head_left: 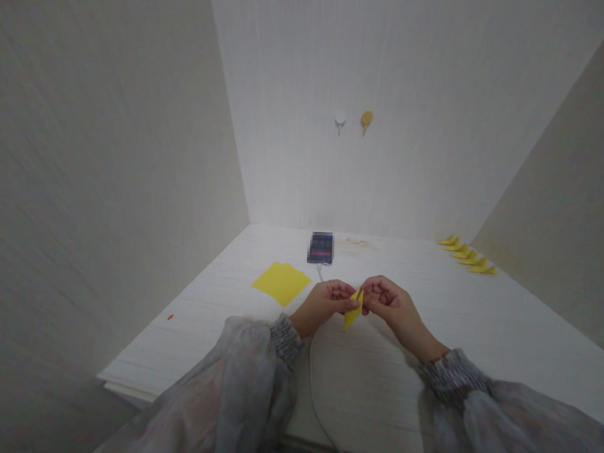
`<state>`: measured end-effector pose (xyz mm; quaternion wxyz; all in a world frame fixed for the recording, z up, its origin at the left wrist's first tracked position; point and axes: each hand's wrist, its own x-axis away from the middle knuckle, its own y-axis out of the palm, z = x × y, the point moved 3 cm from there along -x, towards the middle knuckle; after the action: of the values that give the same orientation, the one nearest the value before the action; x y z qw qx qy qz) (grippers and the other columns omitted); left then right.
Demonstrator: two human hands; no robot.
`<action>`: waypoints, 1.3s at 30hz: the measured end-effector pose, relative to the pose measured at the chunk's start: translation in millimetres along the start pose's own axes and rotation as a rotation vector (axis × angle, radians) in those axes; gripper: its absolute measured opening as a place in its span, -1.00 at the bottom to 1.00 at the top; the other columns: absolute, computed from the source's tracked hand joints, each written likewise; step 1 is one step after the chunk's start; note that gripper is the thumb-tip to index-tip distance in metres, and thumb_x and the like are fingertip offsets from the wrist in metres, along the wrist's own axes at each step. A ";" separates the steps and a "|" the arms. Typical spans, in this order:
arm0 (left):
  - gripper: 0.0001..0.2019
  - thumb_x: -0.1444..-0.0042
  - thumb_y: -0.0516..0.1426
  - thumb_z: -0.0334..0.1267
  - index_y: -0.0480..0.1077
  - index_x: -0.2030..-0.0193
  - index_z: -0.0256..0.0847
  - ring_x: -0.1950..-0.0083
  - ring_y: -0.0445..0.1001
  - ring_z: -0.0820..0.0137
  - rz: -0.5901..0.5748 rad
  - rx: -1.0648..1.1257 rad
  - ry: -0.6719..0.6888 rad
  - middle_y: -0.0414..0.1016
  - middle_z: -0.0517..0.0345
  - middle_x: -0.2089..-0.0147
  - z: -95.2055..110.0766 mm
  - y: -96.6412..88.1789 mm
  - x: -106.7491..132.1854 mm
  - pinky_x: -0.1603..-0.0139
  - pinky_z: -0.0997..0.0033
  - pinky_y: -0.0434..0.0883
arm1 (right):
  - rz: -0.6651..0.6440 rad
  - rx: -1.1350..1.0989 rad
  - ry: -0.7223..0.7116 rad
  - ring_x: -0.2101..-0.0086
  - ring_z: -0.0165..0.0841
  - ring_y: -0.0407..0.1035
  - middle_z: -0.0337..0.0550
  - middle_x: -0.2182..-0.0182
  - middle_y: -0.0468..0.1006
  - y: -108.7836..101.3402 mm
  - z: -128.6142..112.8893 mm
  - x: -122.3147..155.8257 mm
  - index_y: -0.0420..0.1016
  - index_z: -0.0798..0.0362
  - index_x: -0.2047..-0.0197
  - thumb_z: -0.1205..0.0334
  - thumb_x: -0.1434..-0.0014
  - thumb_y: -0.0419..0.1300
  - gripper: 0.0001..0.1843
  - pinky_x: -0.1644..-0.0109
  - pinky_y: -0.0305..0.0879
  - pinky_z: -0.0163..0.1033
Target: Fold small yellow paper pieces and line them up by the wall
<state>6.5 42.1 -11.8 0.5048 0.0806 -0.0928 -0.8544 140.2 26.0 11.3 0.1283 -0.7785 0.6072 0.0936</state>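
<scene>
Between my hands, above the middle of the white table, is a small folded piece of yellow paper (352,314). My left hand (330,301) pinches it from the left, with the thumb along its face. On the other side, my right hand (386,302) grips its upper right edge with closed fingertips. The paper is tilted, with one pointed corner hanging down. Left of my hands lies a stack of flat yellow paper sheets (282,283). Several folded yellow paper pieces (468,255) stand in a row at the far right.
A phone (320,248) with a blurred screen lies near the back wall. Its white cable (313,387) runs under my left wrist to the front edge. A small orange bit (170,317) lies at the left. Two hooks (366,118) are on the back wall; side walls flank the table.
</scene>
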 end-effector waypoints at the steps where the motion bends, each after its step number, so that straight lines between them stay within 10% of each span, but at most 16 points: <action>1: -0.61 0.33 0.26 -0.20 0.30 0.34 -0.35 0.40 0.39 0.50 0.002 0.000 -0.001 0.42 0.11 0.40 -0.5 -0.4 -0.2 0.32 0.46 0.27 | -0.015 0.019 -0.013 0.57 -0.47 0.30 -0.30 0.56 0.36 -0.8 -0.2 -0.2 0.28 0.06 0.35 0.25 0.06 0.15 -0.84 0.48 0.26 -0.31; 19: -0.66 0.37 0.26 -0.15 0.40 0.44 -0.34 0.48 0.30 0.56 -0.034 -0.143 -0.087 0.41 0.18 0.48 -3.7 1.2 3.5 0.40 0.51 0.22 | -0.347 0.859 -0.382 0.45 -0.39 0.28 -0.17 0.48 0.38 -10.2 -30.3 8.1 0.35 0.05 0.37 0.28 -0.10 -0.04 -0.84 0.37 0.21 -0.29; 39: -0.72 0.23 0.20 -0.14 0.41 0.41 -0.33 0.50 0.23 0.58 0.046 -0.373 0.096 0.36 0.17 0.46 5.2 1.6 4.2 0.47 0.56 0.20 | -0.353 1.021 -0.542 0.44 -0.41 0.30 -0.13 0.47 0.40 -7.5 -32.3 11.8 0.35 0.10 0.37 0.35 -0.13 -0.06 -0.82 0.38 0.23 -0.32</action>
<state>4.6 38.0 -6.6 0.5344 0.0243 0.0896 -0.8401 150.0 6.7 39.1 0.6497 -0.6558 0.3827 -0.0373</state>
